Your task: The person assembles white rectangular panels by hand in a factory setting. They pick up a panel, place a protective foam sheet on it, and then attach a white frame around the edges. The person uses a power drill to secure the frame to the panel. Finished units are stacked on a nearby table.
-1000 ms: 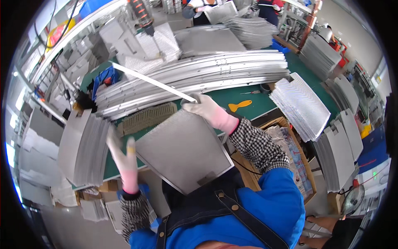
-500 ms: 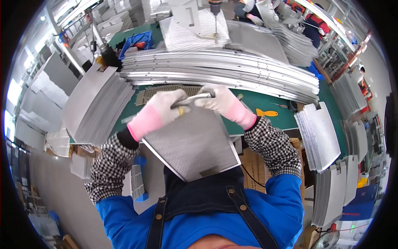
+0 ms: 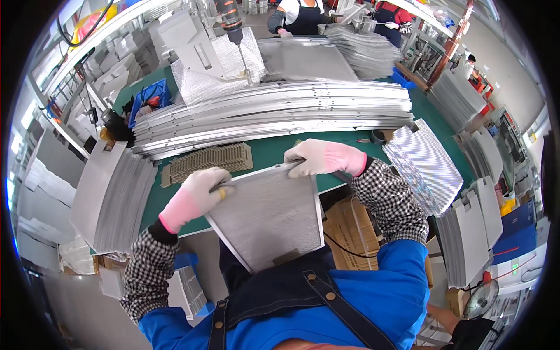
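A grey mesh filter panel [image 3: 269,217] with a thin silvery frame is tilted in front of me, its near edge against my apron. A darker rectangular patch sits at that near edge. My left hand [image 3: 203,193], in a white and pink glove, is closed on the panel's far left corner; a yellow band shows on one finger. At the far right corner my right hand [image 3: 318,158], gloved alike, pinches the frame with the thumb and fingers. The fingertips under the panel are hidden.
Long silvery metal strips [image 3: 280,111] lie stacked across the green table [image 3: 274,143]. A row of small tan pieces [image 3: 207,163] is nearer. Panel stacks stand left [image 3: 114,198] and right [image 3: 423,166]. A drill [image 3: 232,26] hangs at the back, where two people work.
My hands have moved apart along the panel's far edge, from close together to opposite corners. The view has turned, and the yellow scraper on the table is no longer visible.
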The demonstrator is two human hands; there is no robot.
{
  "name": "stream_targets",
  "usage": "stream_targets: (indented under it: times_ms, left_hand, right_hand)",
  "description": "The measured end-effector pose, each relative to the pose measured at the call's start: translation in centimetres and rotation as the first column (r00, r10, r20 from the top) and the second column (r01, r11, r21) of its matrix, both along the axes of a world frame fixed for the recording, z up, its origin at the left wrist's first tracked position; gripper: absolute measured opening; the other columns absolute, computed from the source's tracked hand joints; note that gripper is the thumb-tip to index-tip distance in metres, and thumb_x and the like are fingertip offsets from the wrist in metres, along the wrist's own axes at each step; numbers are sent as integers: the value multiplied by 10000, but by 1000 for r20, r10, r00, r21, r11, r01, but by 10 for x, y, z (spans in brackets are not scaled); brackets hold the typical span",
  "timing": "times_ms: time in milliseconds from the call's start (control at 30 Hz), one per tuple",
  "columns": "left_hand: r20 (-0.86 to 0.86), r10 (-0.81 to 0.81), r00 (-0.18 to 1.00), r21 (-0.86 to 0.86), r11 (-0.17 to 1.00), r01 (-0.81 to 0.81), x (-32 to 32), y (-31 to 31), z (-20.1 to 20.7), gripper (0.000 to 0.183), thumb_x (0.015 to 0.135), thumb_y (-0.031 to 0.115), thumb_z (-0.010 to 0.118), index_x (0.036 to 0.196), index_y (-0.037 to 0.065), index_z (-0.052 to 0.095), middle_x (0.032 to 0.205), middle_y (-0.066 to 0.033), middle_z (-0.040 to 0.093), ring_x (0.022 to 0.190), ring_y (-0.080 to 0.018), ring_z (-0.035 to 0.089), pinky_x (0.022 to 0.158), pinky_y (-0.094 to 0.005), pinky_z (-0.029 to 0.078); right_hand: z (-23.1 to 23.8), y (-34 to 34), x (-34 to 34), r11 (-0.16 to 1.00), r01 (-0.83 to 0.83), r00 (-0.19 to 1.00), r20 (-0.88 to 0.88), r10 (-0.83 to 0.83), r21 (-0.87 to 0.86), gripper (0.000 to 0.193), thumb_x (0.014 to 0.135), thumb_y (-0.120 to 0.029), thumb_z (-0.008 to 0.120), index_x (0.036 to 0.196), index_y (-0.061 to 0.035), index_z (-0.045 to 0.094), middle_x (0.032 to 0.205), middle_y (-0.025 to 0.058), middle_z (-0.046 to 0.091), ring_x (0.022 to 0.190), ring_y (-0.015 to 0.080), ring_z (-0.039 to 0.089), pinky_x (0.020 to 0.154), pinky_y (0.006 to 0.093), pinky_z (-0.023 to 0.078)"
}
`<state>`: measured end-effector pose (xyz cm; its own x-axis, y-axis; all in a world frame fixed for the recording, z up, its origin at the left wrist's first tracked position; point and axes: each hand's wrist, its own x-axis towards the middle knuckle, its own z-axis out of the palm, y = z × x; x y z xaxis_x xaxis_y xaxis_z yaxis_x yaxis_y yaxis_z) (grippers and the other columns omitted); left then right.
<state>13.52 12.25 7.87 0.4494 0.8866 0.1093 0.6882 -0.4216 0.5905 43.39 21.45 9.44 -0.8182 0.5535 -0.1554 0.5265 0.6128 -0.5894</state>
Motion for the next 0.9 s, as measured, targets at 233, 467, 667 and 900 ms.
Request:
stream_targets:
  times_ms: [233,467,667,900]
  left_hand:
    - [-126,-136,983,-102,987,123,19,22,16,317,878,298,696,1028,19,693,877,-186,681,865,-359,676,783,-413,530]
    - [-115,-64,991,-152,987,46,-7,-4,2,340,881,264,728,994,-52,671,775,-168,645,728,-294,636,711,-367,506]
    - [72,121,990,-106,988,-113,-4,-17,-12,267,844,158,760,1005,-42,691,823,-135,679,773,-201,661,724,-324,513]
    - [583,290,759,-44,944,-326,32,-17,-55,275,912,123,704,1151,-10,669,1036,-101,718,959,-151,677,869,-286,522]
  right_hand:
    - [-11,-28,-51,971,-91,996,30,86,223,300,972,-286,580,1058,1,589,979,212,649,935,377,666,813,455,525]
    - [-25,-14,-43,983,-171,983,-61,175,72,327,929,-298,616,1088,-12,617,974,208,667,968,374,660,844,462,506]
    - [-27,-11,-43,984,-174,977,-115,178,39,278,913,-247,625,1040,0,629,955,198,668,939,350,669,817,425,518]
    - [-33,-13,-37,994,-54,977,-201,72,93,256,916,-235,634,1025,-4,640,938,184,670,902,323,682,794,415,526]
